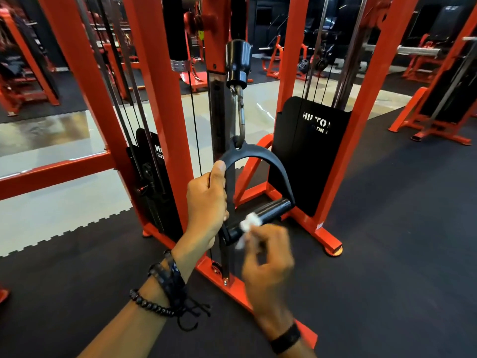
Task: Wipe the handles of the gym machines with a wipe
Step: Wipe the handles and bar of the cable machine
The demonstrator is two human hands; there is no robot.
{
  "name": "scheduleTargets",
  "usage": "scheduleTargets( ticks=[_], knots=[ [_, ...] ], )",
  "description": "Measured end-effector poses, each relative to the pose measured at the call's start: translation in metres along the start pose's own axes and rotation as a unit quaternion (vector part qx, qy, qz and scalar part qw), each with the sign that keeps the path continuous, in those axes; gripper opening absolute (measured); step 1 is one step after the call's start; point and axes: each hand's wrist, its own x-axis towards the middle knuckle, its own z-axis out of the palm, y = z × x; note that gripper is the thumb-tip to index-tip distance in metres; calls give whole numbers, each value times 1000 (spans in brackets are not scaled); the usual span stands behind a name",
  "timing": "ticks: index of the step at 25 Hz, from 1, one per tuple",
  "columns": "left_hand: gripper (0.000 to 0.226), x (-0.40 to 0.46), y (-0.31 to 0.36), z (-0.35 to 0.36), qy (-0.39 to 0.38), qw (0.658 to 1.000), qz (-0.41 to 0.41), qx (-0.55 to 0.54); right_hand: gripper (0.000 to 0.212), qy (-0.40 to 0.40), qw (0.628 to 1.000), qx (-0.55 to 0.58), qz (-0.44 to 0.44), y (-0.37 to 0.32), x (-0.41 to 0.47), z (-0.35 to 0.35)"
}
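Note:
A black stirrup handle (260,153) hangs from a metal carabiner (241,112) on the red cable machine (160,99). Its black grip bar (271,209) runs across the bottom. My left hand (207,202) grips the left arm of the stirrup, thumb pointing up along it. My right hand (268,257) pinches a small white wipe (249,224) and holds it against the left part of the grip bar. The hand and wipe look blurred.
The machine's red base rails (309,226) lie on black rubber flooring (400,241). Black weight-stack covers (309,151) stand behind the handle. Other red machines (438,99) stand at right and far left. A light floor strip (51,177) runs at left.

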Motion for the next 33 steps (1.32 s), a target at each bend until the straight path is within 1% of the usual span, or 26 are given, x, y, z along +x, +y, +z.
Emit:
scheduleTargets(
  ticks=[1, 2, 3, 5, 7, 9, 11, 15, 17, 19, 21, 24, 27, 31, 33],
  knots=[
    [46, 0, 0, 0, 0, 1000, 0, 1, 3, -31, 999, 26, -17, -12, -16, 4],
    [46, -1, 1, 0, -1, 1000, -3, -5, 6, -43, 998, 46, -29, -18, -25, 6],
    [45, -2, 1, 0, -2, 1000, -10, -18, 7, -36, 997, 52, -31, -14, -22, 5],
    [44, -5, 3, 2, -2, 999, -20, -33, 5, 30, 998, 45, 14, 6, 0, -4],
    [44, -7, 4, 5, -2, 999, -18, -29, 5, 121, 987, 53, 95, 32, 30, -15],
    [45, -8, 3, 9, 1, 999, -19, -28, 5, 155, 977, 59, 135, 47, 44, -19],
    [46, -9, 2, 11, 6, 999, -15, -27, 5, 142, 979, 73, 124, 39, 34, -14],
    [45, -8, 0, 13, 8, 1000, 0, -13, 7, 66, 992, 81, 66, 8, -8, -4],
    [46, -8, 0, 14, 9, 1000, 4, -12, 10, 61, 994, 65, 55, 7, -1, -3],
    [47, -8, 0, 15, 12, 1000, 7, -12, 12, 49, 998, 32, 23, 4, 16, -4],
    [48, -8, -1, 16, 11, 1000, 11, -9, 12, 13, 1000, 10, -4, 0, 29, -4],
    [48, -8, -1, 16, 11, 1000, 9, -3, 13, -21, 1000, -11, -10, -4, 35, -2],
    [48, -8, 1, 14, 10, 1000, 12, -2, 11, -10, 1000, -6, -4, -4, 34, -11],
    [47, -10, 3, 12, 10, 1000, 3, 0, 6, 63, 996, -62, 30, 27, 70, -31],
    [47, -9, 2, 11, 12, 1000, 6, 7, 5, 62, 995, -67, 27, 28, 68, -30]
  ],
)
